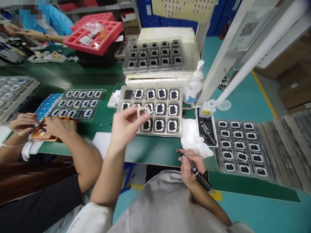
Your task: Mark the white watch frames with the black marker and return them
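My left hand (126, 126) is raised over the near left part of a clear plastic tray (180, 113). Between its thumb and fingers it pinches a small white frame (141, 111), seen partly edge-on. White-rimmed parts with black centres, such as this one (159, 125), fill most pockets of the tray; the far left pocket (128, 94) shows only a dark square. Lower right, at the table's front edge, my right hand (190, 165) is closed round a black marker pen (200, 179), its tip pointing up and left.
White tissue (194, 139), a box with a black marker (206, 132), a pump bottle (193, 85) and a small white bottle (207, 108) stand right of the tray. Another filled tray (239, 147) lies further right. A co-worker's hands (59, 127) work at left. A slanted white post (262, 51) rises at right.
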`<state>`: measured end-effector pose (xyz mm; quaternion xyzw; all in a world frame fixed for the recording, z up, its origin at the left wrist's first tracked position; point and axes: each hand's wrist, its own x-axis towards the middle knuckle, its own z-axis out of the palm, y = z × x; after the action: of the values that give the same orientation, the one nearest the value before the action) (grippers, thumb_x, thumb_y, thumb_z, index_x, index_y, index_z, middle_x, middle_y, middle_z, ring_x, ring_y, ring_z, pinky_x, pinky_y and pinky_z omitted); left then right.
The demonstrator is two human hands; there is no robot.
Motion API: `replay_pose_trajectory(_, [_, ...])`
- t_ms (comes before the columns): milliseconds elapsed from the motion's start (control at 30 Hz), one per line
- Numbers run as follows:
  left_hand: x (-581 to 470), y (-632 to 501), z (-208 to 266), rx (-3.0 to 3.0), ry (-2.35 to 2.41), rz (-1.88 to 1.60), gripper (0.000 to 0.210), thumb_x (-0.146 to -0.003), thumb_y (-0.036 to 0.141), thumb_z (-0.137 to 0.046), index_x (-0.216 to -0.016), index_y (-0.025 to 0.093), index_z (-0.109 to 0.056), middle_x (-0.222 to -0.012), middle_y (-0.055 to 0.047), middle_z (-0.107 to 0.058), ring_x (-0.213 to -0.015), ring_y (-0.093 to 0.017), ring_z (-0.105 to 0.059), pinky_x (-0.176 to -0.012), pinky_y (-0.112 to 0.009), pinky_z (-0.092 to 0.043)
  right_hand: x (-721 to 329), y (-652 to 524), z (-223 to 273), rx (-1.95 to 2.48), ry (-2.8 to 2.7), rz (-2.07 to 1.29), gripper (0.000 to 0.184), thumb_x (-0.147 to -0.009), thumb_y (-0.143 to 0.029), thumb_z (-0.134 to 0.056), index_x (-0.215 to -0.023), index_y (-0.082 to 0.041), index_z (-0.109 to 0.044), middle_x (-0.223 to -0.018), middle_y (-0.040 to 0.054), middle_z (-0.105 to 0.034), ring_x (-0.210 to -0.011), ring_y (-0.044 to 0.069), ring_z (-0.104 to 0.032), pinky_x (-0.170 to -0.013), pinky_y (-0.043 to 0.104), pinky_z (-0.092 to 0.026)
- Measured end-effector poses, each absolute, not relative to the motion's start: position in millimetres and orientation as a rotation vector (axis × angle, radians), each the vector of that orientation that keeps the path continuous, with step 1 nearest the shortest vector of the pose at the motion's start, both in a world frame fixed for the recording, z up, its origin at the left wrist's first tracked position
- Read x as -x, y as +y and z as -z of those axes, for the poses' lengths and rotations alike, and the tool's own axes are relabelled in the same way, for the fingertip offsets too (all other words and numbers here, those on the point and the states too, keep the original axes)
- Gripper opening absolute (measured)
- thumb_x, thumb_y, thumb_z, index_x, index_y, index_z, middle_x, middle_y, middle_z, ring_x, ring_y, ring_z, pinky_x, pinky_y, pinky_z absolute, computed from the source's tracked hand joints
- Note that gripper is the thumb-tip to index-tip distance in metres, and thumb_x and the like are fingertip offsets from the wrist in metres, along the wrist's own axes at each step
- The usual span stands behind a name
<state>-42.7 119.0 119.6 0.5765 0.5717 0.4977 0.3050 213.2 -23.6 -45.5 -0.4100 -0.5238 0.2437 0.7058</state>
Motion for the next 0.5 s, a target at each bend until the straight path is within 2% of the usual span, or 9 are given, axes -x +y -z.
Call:
replay_pose_trajectory(100, [74.7, 187.7, -125.4, -1.461, 1.834, -1.402, 0.038, -0.086, 0.037, -0.100, -0.116, 0.024, -0.079, -0.092, 0.000, -0.083, -0.083, -0.024, -0.082, -0.080, -0.034, -0.065, -210.7, -22.1, 46.1, 0.909, -1.152, -0.527, 0.007, -0.122, -0.028, -0.081, -0.125, -0.030, -0.075, -0.087, -0.0036, -0.081, -0.082, 0.028, -0.088, -0.084, 0.053, -0.080])
replay_pose_trajectory(133, [83.5, 206.5, -126.5, -1.468, 1.979, -1.362, 0.039, -0.085, 0.034, -0.099, -0.115, 0.026, -0.075, -0.089, 0.002, -0.081, -0.084, -0.025, -0.082, -0.085, -0.035, -0.065, -210.1, -21.8, 45.7, 0.910, -1.151, -0.525, 0.006, -0.122, -0.026, -0.080, -0.125, -0.030, -0.075, -0.087, -0.0031, -0.082, -0.084, 0.029, -0.090, -0.083, 0.051, -0.080])
replay_pose_trajectory(267, [104.4, 246.0, -125.3, -1.636, 2.374, -0.979, 0.038, -0.089, 0.037, -0.094, -0.105, 0.030, -0.060, -0.103, -0.004, -0.084, -0.108, -0.033, -0.086, -0.108, -0.043, -0.067, -208.6, -21.1, 41.9, 0.920, -1.156, -0.519, 0.005, -0.123, -0.024, -0.078, -0.123, -0.029, -0.076, -0.086, -0.0016, -0.083, -0.090, 0.030, -0.094, -0.077, 0.043, -0.076])
replay_pose_trajectory(367, [107.1, 248.3, -119.8, -1.691, 2.412, -0.841, 0.030, -0.095, 0.041, -0.087, -0.099, 0.031, -0.059, -0.108, -0.009, -0.086, -0.116, -0.038, -0.086, -0.113, -0.048, -0.067, -208.2, -21.0, 39.7, 0.933, -1.162, -0.516, 0.006, -0.124, -0.026, -0.076, -0.120, -0.029, -0.075, -0.084, -0.0020, -0.082, -0.088, 0.029, -0.093, -0.075, 0.041, -0.075])
replay_pose_trajectory(500, [104.6, 246.8, -115.3, -1.744, 2.451, -0.737, 0.019, -0.100, 0.041, -0.082, -0.102, 0.029, -0.068, -0.113, -0.016, -0.088, -0.126, -0.046, -0.085, -0.120, -0.058, -0.066, -209.1, -21.0, 39.9, 0.949, -1.175, -0.522, 0.008, -0.125, -0.028, -0.077, -0.117, -0.029, -0.075, -0.093, 0.0012, -0.087, -0.085, 0.027, -0.092, -0.069, 0.038, -0.072])
